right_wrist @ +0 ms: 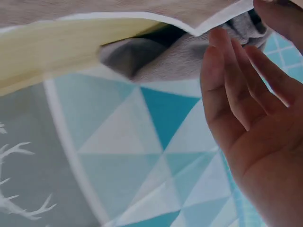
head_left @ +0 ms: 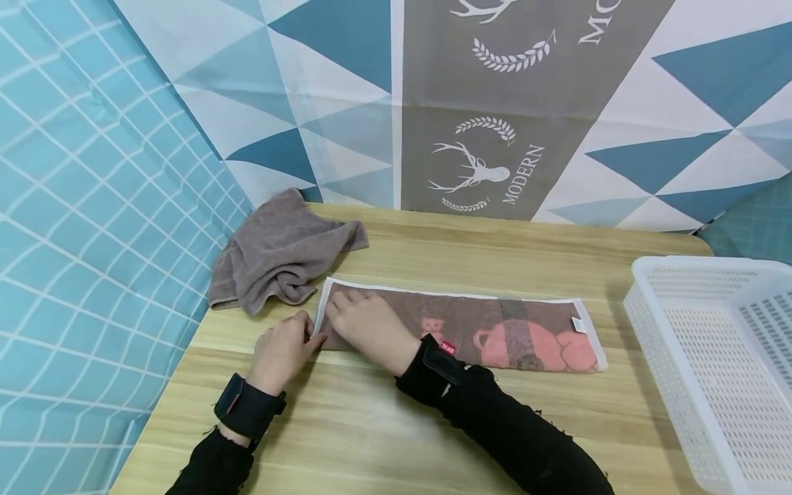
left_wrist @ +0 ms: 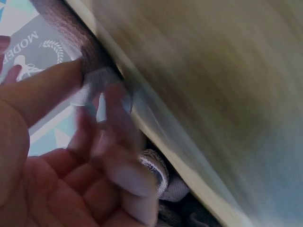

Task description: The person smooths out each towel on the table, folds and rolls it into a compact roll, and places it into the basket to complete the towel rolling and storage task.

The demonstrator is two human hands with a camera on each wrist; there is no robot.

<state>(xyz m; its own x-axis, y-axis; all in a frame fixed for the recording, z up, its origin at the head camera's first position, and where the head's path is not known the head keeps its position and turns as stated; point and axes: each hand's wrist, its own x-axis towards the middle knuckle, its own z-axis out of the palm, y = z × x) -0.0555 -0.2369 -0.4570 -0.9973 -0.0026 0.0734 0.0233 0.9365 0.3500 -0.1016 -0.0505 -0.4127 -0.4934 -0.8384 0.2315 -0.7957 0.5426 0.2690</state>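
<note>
A brown towel [head_left: 460, 323] with pink animal figures and a white border lies on the table, folded into a long strip. A small red tag [head_left: 448, 347] sits on its front edge and a white label near its right end. My left hand [head_left: 280, 350] pinches the strip's left end near the front corner; in the left wrist view its thumb and a fingertip meet at the white border [left_wrist: 97, 85]. My right hand [head_left: 374, 326] rests over the strip's left part. In the right wrist view the right fingers [right_wrist: 236, 90] are fairly straight, close to the white-bordered corner.
A crumpled grey-brown towel [head_left: 278, 251] lies at the back left, by the blue gridded cloth [head_left: 93, 227]. On the right stands a white plastic basket [head_left: 674, 385]. Behind the wooden table [head_left: 383, 426] hangs a patterned cloth [head_left: 346, 89].
</note>
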